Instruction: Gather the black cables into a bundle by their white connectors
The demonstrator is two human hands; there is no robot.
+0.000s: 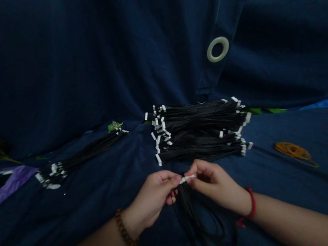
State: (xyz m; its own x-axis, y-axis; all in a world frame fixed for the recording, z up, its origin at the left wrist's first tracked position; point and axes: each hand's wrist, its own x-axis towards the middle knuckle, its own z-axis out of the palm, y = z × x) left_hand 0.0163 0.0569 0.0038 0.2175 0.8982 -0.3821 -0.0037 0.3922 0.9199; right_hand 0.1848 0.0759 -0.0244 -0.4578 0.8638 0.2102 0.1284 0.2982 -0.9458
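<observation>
Left grip (152, 200) and right grip (218, 186) close together at the bottom middle of the view, both pinching a white plastic connector strip (187, 179) between thumbs and fingertips, with the fingers of the two grips almost touching. Thin black wires (193, 220) hanging from that strip toward 6 o'clock, loose over navy cloth (53, 73). Around the left wrist, a brown wooden bead bracelet (124, 228); around the right wrist, a red cord bracelet (250, 204).

At 12 o'clock from the hands, just beyond the fingertips, a large stack of black wire bundles (198, 130), with white connector ends jutting out on both sides. At 10 o'clock, well apart, a smaller bundle of black wires (80, 159) lying aslant, its white ends toward the left. At 3 o'clock, a loose orange coil of thin cord (293, 151). Farther out at 9 o'clock, a piece of purple fabric (11, 185). Up at 1 o'clock, in the navy cloth, pale round eyelets (217, 49).
</observation>
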